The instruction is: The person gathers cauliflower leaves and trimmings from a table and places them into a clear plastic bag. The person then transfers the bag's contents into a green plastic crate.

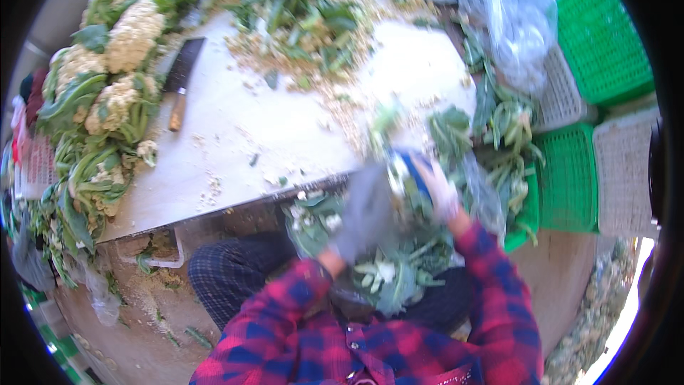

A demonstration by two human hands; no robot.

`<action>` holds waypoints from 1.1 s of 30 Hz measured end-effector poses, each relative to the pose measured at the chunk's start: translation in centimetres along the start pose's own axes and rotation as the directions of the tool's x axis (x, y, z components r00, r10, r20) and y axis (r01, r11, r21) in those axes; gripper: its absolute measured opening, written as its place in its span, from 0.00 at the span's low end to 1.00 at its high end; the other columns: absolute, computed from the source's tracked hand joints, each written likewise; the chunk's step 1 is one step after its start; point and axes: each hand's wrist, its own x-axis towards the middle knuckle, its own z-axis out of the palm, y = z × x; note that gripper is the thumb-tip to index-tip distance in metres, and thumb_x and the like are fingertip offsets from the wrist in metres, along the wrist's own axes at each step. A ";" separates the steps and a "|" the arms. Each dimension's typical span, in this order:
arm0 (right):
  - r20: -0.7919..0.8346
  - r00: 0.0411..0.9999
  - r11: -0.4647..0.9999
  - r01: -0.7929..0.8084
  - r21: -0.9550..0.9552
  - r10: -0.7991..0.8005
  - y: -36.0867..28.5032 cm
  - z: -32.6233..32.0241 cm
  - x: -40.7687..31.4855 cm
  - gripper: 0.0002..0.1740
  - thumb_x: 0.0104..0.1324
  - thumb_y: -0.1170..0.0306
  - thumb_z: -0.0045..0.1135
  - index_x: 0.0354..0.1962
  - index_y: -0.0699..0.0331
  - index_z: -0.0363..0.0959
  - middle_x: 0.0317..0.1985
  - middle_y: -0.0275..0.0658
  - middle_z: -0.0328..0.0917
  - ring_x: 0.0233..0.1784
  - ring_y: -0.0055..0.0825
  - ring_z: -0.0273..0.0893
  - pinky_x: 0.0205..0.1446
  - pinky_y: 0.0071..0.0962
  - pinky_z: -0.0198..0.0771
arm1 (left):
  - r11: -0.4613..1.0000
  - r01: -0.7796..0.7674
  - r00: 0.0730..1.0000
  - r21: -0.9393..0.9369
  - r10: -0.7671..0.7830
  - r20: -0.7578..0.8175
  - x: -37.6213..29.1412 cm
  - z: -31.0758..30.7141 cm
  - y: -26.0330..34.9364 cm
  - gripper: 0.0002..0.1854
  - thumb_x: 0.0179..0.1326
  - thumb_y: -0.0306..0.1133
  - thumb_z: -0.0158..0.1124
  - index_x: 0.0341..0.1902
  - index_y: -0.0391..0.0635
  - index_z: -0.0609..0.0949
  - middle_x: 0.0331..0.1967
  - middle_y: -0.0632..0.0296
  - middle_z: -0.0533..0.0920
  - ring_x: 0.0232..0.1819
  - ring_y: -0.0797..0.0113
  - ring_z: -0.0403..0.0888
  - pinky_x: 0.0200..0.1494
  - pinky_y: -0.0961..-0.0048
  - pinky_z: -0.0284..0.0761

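Note:
My left hand [366,208], in a grey glove, is heavily blurred over a lap-side heap of cauliflower leaves [401,283]. What its fingers do is hidden. Just beside it, my right hand [439,186] wears a pale glove and lies against a blurred blue item [414,171], which I cannot identify. Between the hands, pale green leaf stalks [393,171] show at the table's near edge. On the white tabletop [256,117], to the left, rests a cleaver [184,67] with a wooden handle, apart from both hands.
Whole cauliflowers [133,35] are piled along the table's left side. Trimmed leaves and crumbs [304,27] cover its far part. Clear plastic bags [513,21] hang at the far right, near stacked green crates [604,37] and a white crate [625,171]. Leaf scraps [197,337] litter the floor.

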 end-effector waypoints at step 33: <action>0.209 0.899 0.919 0.394 -0.001 -0.385 -5.6 -2.4 32.1 0.21 0.73 0.61 0.55 0.58 0.61 0.77 0.49 0.35 0.83 0.49 0.21 0.79 0.55 0.24 0.74 | 0.711 -0.476 0.870 0.518 0.468 0.156 29.7 -13.2 -14.4 0.18 0.74 0.36 0.51 0.64 0.49 0.77 0.61 0.58 0.79 0.56 0.52 0.77 0.61 0.64 0.72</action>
